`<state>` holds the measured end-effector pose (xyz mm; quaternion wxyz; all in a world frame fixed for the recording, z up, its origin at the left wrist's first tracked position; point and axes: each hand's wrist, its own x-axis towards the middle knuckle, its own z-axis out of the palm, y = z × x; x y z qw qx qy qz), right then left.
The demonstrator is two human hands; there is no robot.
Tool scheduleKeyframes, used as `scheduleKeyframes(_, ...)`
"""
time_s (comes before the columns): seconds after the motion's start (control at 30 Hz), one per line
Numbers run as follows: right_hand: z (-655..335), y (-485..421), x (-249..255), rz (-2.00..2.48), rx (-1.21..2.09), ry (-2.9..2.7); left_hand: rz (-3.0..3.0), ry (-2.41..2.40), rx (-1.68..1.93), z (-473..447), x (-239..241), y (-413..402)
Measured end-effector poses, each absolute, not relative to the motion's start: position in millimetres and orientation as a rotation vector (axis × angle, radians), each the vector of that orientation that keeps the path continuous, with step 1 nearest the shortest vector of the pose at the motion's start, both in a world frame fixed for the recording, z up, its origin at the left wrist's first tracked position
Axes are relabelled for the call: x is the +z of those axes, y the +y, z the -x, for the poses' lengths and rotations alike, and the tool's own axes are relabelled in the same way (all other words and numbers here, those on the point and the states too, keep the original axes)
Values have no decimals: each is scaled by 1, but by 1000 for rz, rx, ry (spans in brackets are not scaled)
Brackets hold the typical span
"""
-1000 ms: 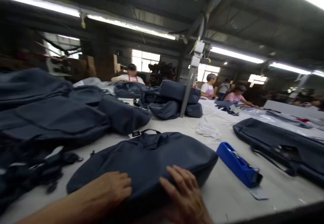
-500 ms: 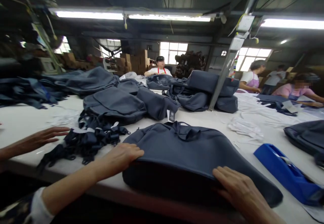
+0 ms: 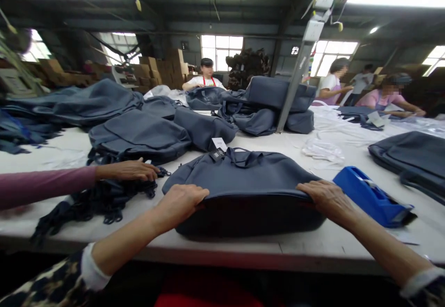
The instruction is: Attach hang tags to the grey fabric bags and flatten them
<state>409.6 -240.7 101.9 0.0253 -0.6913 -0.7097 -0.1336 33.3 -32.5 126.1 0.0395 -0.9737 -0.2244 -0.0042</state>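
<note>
My left hand (image 3: 182,200) and right hand (image 3: 328,198) have spread apart to the near corners of the bag (image 3: 243,175). The fingers of both curl over its edge and grip it. The bag now lies square along the bench (image 3: 313,244) front. A co-worker's hand (image 3: 130,171) has come onto the straps (image 3: 104,198) just left of it.

Left hand (image 3: 182,199), right hand (image 3: 325,197) on bag (image 3: 243,175)

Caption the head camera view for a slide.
Left hand and right hand hold a navy bag beside a blue tape dispenser.
</note>
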Motion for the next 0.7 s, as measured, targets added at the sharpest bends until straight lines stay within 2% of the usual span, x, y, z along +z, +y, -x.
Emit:
scheduleKeyframes(0.17,-402,-247,80,2046,-680,-2223,2836,-600,-86,-23,101,-46)
scheduleKeyframes(0.4,-405,-259,33,1823,-801,-2255,2535,-331,-549,-9,40,-46)
scheduleKeyframes(0.7,-408,-251,11,1863,-755,-2281,2603,-327,-435,-2,22,-35)
